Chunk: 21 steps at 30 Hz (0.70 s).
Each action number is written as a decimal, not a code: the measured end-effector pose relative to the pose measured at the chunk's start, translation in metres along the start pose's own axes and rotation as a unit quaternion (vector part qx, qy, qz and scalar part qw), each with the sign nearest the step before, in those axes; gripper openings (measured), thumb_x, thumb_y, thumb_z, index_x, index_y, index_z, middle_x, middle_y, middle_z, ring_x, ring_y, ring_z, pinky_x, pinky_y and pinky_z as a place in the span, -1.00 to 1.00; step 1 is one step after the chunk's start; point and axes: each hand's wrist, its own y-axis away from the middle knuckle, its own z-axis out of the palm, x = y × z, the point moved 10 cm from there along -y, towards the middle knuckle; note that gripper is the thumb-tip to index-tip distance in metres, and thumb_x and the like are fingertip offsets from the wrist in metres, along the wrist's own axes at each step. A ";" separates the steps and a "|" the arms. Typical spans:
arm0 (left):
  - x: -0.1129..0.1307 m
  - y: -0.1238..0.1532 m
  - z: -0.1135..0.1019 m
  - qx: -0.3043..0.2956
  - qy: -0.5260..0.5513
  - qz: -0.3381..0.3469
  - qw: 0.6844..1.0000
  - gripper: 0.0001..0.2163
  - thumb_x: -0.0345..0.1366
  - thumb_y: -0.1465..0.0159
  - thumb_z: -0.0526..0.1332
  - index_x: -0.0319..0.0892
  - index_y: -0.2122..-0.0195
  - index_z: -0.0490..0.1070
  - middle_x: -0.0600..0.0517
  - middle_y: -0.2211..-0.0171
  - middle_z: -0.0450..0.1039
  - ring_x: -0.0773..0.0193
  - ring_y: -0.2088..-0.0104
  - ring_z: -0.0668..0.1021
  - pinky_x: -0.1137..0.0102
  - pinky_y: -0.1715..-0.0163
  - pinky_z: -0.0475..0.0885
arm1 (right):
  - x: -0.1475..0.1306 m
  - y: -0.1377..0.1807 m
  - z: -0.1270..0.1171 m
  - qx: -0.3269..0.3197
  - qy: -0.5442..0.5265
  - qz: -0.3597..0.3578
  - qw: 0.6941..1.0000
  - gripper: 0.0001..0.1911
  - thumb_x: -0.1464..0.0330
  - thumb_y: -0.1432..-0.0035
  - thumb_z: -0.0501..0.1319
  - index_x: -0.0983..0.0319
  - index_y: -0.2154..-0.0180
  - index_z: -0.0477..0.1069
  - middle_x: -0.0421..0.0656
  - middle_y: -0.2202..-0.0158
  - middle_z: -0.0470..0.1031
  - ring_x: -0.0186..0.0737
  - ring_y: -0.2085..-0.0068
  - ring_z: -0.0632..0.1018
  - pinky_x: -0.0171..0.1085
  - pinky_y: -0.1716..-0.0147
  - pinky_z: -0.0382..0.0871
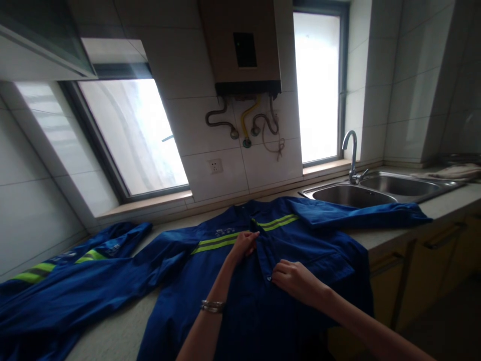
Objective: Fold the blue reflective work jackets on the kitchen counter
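Note:
A blue work jacket (225, 271) with a yellow-green and grey stripe across its chest lies spread on the counter, front side up. My left hand (245, 244) pinches the front edge of the jacket near the stripe. Lower down, my right hand (291, 278) has its fingers closed on the same front opening, beside a small round snap button (269, 279). One sleeve (361, 216) stretches right, in front of the sink. A bracelet (212, 306) circles my left wrist.
Another blue garment (93, 255) with similar stripes lies at the left. A steel double sink (379, 196) with a faucet (352, 155) is set into the counter (112, 333). A water heater (242, 50) hangs on the tiled wall. Yellow cabinets (428, 271) stand below.

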 end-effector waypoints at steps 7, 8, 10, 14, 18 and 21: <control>-0.006 0.056 0.032 -0.168 -0.050 -0.075 0.982 -0.57 0.10 0.01 0.24 -0.24 0.60 0.33 0.03 0.66 0.41 0.44 0.76 0.31 0.52 0.78 0.08 | 0.002 0.000 0.000 0.004 -0.002 0.002 1.000 -0.77 0.40 -0.30 0.01 0.22 0.28 0.44 -0.17 0.32 0.46 -0.33 0.27 0.45 -0.40 0.34 0.27; -0.007 0.064 0.037 -0.190 -0.061 -0.079 0.977 -0.58 0.09 0.02 0.25 -0.25 0.60 0.35 0.04 0.66 0.42 0.44 0.76 0.32 0.52 0.78 0.08 | 0.004 0.000 0.000 0.008 -0.018 0.010 1.000 -0.77 0.39 -0.29 0.02 0.22 0.28 0.44 -0.17 0.31 0.47 -0.33 0.26 0.46 -0.39 0.33 0.27; -0.005 0.074 0.040 -0.188 -0.069 -0.061 0.978 -0.60 0.06 0.03 0.27 -0.24 0.60 0.35 0.08 0.67 0.39 0.47 0.76 0.30 0.53 0.77 0.07 | 0.012 0.000 0.000 0.021 -0.057 0.042 0.997 -0.79 0.36 -0.28 0.05 0.21 0.27 0.46 -0.18 0.31 0.49 -0.32 0.26 0.48 -0.39 0.31 0.27; 0.001 0.077 0.037 -0.108 -0.063 -0.002 0.992 -0.61 0.04 0.02 0.27 -0.23 0.64 0.31 0.17 0.72 0.25 0.50 0.75 0.21 0.51 0.73 -0.01 | 0.032 0.001 0.001 0.043 -0.122 0.135 0.982 -0.86 0.31 -0.17 0.18 0.18 0.31 0.50 -0.21 0.34 0.52 -0.30 0.29 0.51 -0.37 0.29 0.27; -0.001 0.078 0.035 -0.066 -0.053 0.017 0.996 -0.58 0.05 0.02 0.27 -0.23 0.69 0.27 0.18 0.74 0.19 0.50 0.70 0.19 0.50 0.67 -0.01 | 0.042 -0.001 0.004 0.042 -0.152 0.179 0.971 -0.91 0.31 -0.08 0.25 0.17 0.36 0.52 -0.24 0.37 0.54 -0.30 0.34 0.52 -0.38 0.32 0.25; -0.003 0.078 0.036 -0.067 -0.039 0.007 0.997 -0.58 0.07 0.04 0.27 -0.23 0.67 0.30 0.18 0.74 0.20 0.49 0.70 0.18 0.49 0.67 -0.03 | 0.046 -0.004 0.006 0.036 -0.155 0.194 0.968 -0.94 0.33 -0.04 0.27 0.16 0.40 0.52 -0.26 0.40 0.54 -0.31 0.38 0.51 -0.39 0.38 0.23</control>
